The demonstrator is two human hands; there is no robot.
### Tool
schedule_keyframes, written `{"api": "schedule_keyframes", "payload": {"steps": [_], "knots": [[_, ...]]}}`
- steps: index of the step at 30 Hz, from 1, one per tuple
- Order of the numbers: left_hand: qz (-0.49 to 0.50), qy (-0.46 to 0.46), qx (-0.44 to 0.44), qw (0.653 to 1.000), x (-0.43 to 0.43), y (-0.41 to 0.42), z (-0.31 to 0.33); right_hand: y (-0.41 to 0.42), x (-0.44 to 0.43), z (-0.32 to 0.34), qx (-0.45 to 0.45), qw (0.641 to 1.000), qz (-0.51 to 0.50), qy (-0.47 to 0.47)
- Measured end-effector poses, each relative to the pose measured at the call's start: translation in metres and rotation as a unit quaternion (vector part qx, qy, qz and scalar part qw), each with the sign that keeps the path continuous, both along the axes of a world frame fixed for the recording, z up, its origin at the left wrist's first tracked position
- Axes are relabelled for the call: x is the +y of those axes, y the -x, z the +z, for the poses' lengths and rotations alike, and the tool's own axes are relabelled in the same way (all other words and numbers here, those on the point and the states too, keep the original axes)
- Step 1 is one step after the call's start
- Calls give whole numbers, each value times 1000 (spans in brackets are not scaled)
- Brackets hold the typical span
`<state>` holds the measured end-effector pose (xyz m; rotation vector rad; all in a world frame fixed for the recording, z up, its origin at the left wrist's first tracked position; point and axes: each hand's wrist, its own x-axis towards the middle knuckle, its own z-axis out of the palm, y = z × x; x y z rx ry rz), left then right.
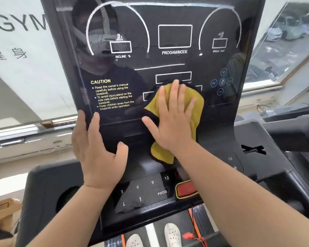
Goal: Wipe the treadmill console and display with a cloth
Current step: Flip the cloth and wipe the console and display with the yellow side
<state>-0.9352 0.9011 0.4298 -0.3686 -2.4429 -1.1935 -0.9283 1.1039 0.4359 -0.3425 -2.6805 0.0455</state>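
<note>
Soft and limp, the yellow cloth (194, 104) lies beneath the right hand (173, 122), whose flat, spread fingers press it to the glossy display (168, 65); it probably bunches unless palmed broadly, while the left hand (96, 150) braces flat alongside.

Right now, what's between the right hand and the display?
The yellow cloth: the right hand presses it flat against the display, fingers spread. The head view shows this.

Yellow cloth (177, 107); glossy black display (168, 59); red button (185, 190).
</note>
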Motion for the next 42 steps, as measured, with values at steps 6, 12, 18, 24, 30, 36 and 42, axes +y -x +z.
{"api": "schedule_keyframes", "payload": {"steps": [6, 12, 18, 24, 30, 36, 42], "knots": [[12, -31, 19, 999, -8, 28, 14, 29, 32, 24, 54, 997, 22, -53], [12, -36, 28, 999, -6, 34, 23, 65, 32, 78, 99, 990, -89, 53], [-8, -99, 13, 995, -16, 37, 23, 98, -30, 105, 115, 987, 44, -104], [-19, -127, 21, 992, -19, 43, 22, 52, 6, 43, 50, 950, 212, -224], [-18, -66, 32, 997, -12, 42, 28, 80, 55, 102, 119, 987, -108, 28], [4, -38, -5, 999, -1, 36, 34, 119, -10, 136, 152, 987, -27, -50], [-18, -71, -4, 997, -12, 39, 31, 72, -13, 59, 66, 946, 217, -230]]}}
